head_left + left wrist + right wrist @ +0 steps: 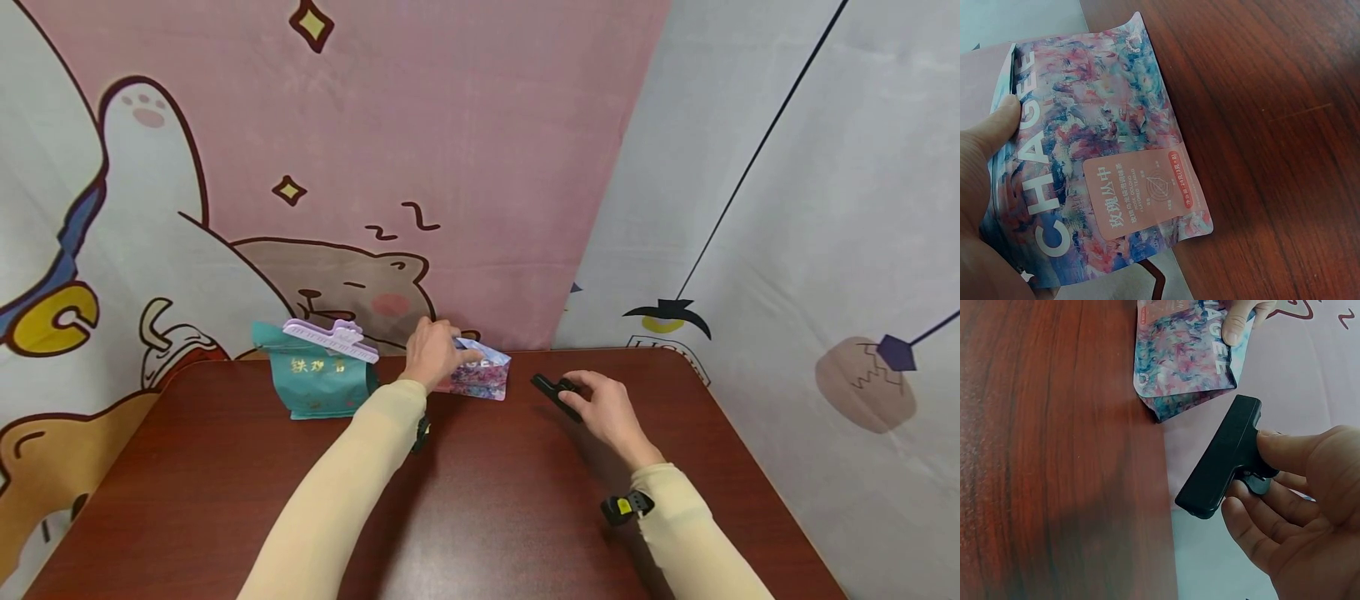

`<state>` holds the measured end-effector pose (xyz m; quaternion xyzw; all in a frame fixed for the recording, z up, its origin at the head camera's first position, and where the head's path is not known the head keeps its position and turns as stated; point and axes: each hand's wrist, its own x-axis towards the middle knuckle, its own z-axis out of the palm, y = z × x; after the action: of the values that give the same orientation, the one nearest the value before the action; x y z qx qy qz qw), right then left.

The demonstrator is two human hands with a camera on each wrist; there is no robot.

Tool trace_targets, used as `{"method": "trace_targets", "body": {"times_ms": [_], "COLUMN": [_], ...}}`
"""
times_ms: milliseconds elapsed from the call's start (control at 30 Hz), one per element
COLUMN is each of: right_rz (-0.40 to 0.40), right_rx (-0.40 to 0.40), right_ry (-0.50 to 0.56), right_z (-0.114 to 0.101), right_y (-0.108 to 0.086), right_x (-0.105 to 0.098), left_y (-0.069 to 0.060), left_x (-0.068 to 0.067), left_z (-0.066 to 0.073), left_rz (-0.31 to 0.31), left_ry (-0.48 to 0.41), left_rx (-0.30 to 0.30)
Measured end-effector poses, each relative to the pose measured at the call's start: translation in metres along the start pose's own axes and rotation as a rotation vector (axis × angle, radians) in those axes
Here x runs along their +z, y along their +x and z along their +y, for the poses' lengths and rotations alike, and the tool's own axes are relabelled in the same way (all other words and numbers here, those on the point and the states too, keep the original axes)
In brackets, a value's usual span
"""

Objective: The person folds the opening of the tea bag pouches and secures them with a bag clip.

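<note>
A colourful tea pouch [1104,106] with white CHAGEE lettering stands near the table's back edge. My left hand [431,350] pinches its folded top, the thumb on the printed front as the left wrist view shows; the fingers behind are mostly hidden. To the right of the pouch, my right hand [611,412] holds a black bag clip [1225,456] by its handles, thumb on one side and fingers on the other. The clip is in the air, apart from the pouch. Its long bar slants, and I cannot tell whether its jaws are parted.
A teal tea bag [318,383] with gold characters stands at the back left, a lilac clip [333,337] across its top. The brown wooden table [480,517] meets a cartoon-printed cloth [525,167] behind and at the right.
</note>
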<state>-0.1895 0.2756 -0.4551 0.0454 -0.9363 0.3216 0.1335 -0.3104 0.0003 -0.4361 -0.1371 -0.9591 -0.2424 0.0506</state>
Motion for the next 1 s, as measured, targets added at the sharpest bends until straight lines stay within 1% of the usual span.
{"method": "trace_targets", "body": {"times_ms": [400, 800, 1000], "right_rz": [0.012, 0.012, 0.005], "right_rx": [-0.024, 0.026, 0.049], "right_ry": [0.008, 0.042, 0.033], "right_z": [-0.009, -0.017, -0.021], "right_y": [0.012, 0.021, 0.026], "right_x": [0.003, 0.007, 0.011], "left_y": [0.001, 0.001, 0.001], "left_x": [0.0, 0.001, 0.001], "left_z": [-0.001, -0.001, -0.001], "left_rz": [0.003, 0.011, 0.01], "left_ry": [-0.011, -0.008, -0.007], "left_rx": [-0.002, 0.001, -0.003]}}
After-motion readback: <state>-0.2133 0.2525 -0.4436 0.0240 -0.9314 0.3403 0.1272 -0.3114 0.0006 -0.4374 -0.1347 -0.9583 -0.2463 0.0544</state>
